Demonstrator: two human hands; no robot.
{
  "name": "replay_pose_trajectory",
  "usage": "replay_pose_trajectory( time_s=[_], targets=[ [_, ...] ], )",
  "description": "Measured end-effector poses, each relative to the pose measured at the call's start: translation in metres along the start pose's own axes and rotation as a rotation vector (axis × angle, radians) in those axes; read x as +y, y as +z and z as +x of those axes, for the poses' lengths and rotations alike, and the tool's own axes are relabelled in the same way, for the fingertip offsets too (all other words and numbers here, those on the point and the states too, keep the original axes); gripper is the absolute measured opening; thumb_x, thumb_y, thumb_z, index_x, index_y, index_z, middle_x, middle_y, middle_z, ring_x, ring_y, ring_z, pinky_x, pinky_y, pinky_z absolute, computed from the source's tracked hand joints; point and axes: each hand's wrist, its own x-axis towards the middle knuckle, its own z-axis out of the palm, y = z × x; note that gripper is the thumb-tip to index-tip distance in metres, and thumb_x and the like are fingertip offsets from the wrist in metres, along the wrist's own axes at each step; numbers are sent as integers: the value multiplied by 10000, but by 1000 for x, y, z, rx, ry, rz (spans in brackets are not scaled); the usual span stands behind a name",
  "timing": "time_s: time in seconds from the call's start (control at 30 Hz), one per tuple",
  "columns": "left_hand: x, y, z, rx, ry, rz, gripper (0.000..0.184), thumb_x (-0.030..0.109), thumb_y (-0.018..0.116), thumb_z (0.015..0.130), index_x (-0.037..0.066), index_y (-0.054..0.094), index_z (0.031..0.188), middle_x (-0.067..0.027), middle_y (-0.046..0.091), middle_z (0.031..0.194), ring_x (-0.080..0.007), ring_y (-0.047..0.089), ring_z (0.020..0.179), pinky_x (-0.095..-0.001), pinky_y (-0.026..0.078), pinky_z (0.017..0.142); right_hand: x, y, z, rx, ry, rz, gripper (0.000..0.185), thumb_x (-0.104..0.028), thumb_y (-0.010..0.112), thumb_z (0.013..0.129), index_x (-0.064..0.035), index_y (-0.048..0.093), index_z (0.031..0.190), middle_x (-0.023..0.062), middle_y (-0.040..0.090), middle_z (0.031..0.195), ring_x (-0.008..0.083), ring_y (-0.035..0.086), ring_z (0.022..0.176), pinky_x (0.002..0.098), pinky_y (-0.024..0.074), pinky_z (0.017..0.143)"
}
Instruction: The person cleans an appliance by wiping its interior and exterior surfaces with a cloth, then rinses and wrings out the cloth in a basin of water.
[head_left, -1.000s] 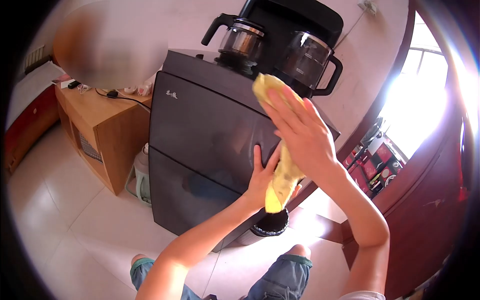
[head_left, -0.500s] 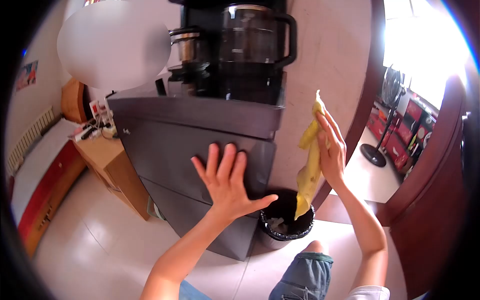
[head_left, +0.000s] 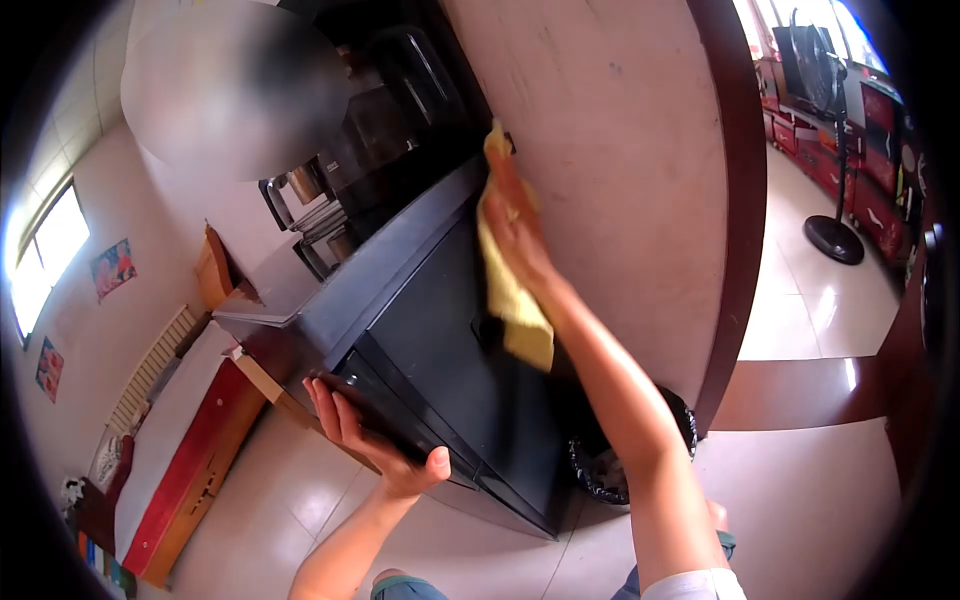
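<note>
My left hand (head_left: pixel 385 450) lies against the front face of a dark grey tea-bar cabinet (head_left: pixel 430 320), its fingers stretched out and thumb apart near the front corner. At the far upper part of the cabinet's side, my right hand (head_left: pixel 518 240) has a yellow cloth (head_left: pixel 522 325) under its palm and fingers. The cloth hangs below that hand, between the cabinet's side and the wall. Glass pots (head_left: pixel 400 75) stand in the cabinet's upper recess, partly blurred.
A black-lined trash bin (head_left: pixel 603 478) stands by the wall (head_left: pixel 620 200), partly behind my right forearm. On the left is a bed (head_left: pixel 185 450) with a red side. A standing fan (head_left: pixel 835 240) is beyond the doorway on the right.
The view has swung round to the cabinet's side. My right hand has carried the cloth from above the bin to the side panel; my left hand stays on the front face.
</note>
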Motion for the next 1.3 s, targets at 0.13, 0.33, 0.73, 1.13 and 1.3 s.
replay_pose_trajectory(
  time_s=[0.13, 0.33, 0.73, 1.13, 1.3],
  targets=[
    [0, -2, 2, -11, 8, 10, 993, 662, 478, 752, -17, 129, 1388, -263, 112, 1421, -438, 106, 1330, -574, 114, 1057, 29, -18, 30, 27, 139, -56, 437, -321, 431, 937, -130, 424, 1330, 167, 405, 1361, 313, 325, 1291, 393, 261, 1054],
    [4, -6, 3, -37, -9, 70, 995, 660, 472, 757, -35, 113, 1372, -262, 104, 1413, -419, 104, 1331, -544, 103, 1065, -17, -38, 71, 25, -22, -95, 353, -290, 445, 929, -59, 562, 1168, 164, 504, 1245, 334, 446, 1172, 361, 310, 1015],
    [4, -7, 3, 43, -13, 15, 919, 581, 584, 704, 22, 259, 1356, -244, 246, 1386, -474, 196, 1291, -605, 58, 1039, -75, -30, 63, -302, -4, -219, 411, -377, 454, 917, -5, 623, 959, 151, 571, 1019, 338, 525, 1002, 379, 409, 865],
    [7, -8, 8, 68, -32, -5, 865, 557, 594, 707, 36, 308, 1336, -208, 298, 1369, -464, 238, 1278, -630, 66, 1022, -182, -6, 72, -815, 45, -387, 426, -390, 414, 931, -24, 616, 1015, 136, 597, 1069, 318, 528, 1020, 380, 412, 884],
    [7, -8, 7, 55, -49, -18, 834, 550, 595, 705, 40, 331, 1310, -194, 309, 1365, -463, 237, 1275, -649, 63, 1012, -189, 20, 92, -1162, 132, -442, 461, -413, 384, 932, -49, 576, 1139, 142, 557, 1196, 314, 525, 1082, 349, 390, 932]
  ],
)
